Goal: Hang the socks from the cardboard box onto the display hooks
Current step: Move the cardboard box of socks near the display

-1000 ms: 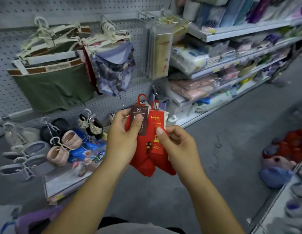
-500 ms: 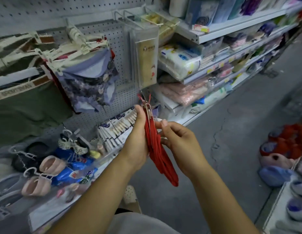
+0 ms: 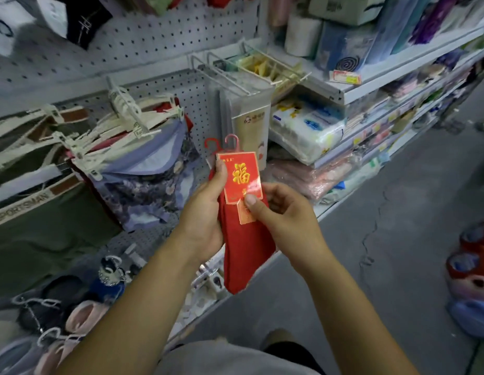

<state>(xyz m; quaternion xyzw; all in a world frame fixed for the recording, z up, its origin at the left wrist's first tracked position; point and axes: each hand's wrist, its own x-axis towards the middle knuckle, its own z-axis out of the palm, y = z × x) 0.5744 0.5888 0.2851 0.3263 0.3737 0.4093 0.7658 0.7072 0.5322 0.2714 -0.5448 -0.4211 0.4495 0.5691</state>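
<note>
Now | red socks (image 3: 244,253), gold-lettered card (image 3: 242,180) | left hand (image 3: 205,220), right hand (image 3: 289,220): fingers (image 3: 222,174) grasping socks

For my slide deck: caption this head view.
Left hand and right hand hold red socks before the pegboard.

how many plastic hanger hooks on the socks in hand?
2. A red hook at left, a pink hook beside it, both above the label card on the red socks. Others may hide behind the card.
</note>
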